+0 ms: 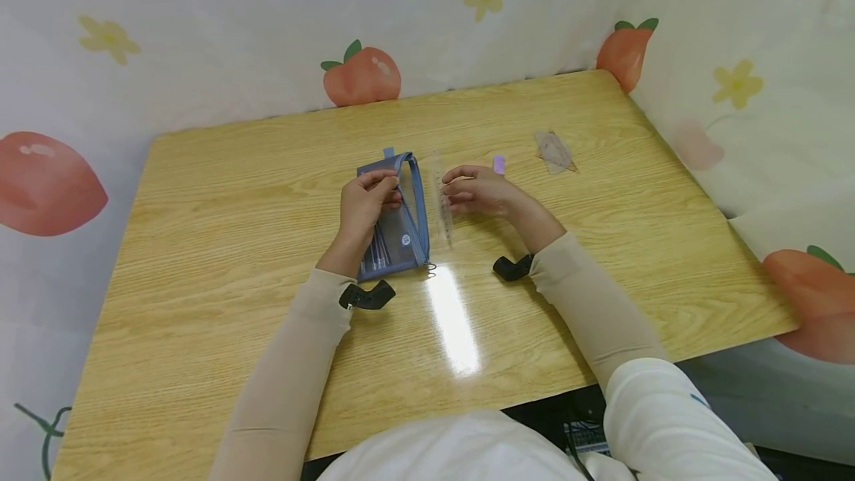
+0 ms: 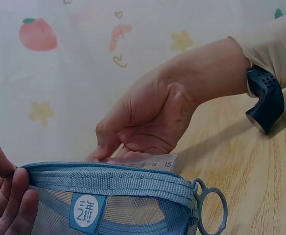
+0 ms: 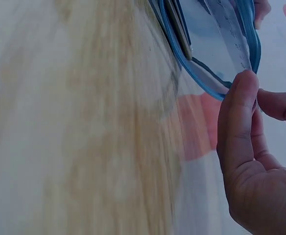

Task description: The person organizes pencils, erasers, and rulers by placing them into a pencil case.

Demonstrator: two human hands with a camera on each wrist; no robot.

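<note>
A blue mesh zip pouch (image 1: 404,232) stands on the table with its zipped mouth open, a round label on its side and a ring at one end. My left hand (image 1: 366,203) pinches the pouch's edge with thumb and fingers. Beside the mouth, a clear ruler (image 1: 442,206) is held on edge by the fingertips of my right hand (image 1: 482,191). The ruler's numbers (image 2: 154,162) show behind the pouch (image 2: 133,183) in the left wrist view. Slim items (image 3: 178,27) appear inside the pouch in the right wrist view.
Clear set squares (image 1: 554,152) lie on the table (image 1: 234,243) to the right. A small purple object (image 1: 499,164), partly covered by the right hand, lies nearer. Printed cloth (image 1: 234,28) hangs behind and beside the table.
</note>
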